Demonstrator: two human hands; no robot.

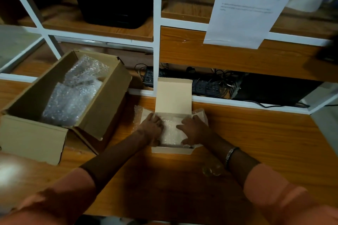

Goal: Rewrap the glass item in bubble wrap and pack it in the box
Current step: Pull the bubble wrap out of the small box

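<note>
A small pale box (172, 150) lies on the wooden table in front of me, its lid (173, 95) standing up at the far side. Inside it sits a bundle of bubble wrap (171, 129); any glass inside the wrap is hidden. My left hand (151, 127) presses on the left side of the bundle, fingers spread over it. On the bundle's right side my right hand (193, 129) presses down, a metal bangle on the wrist. Bits of wrap stick out past both sides of the box.
A large brown carton (102, 104) stands open at the left with more bubble wrap (73, 93) in it. Behind the table is a white-framed shelf with a printed sheet (245, 5), a keyboard and cables (206, 84). A small clear object (212, 171) lies near my right forearm.
</note>
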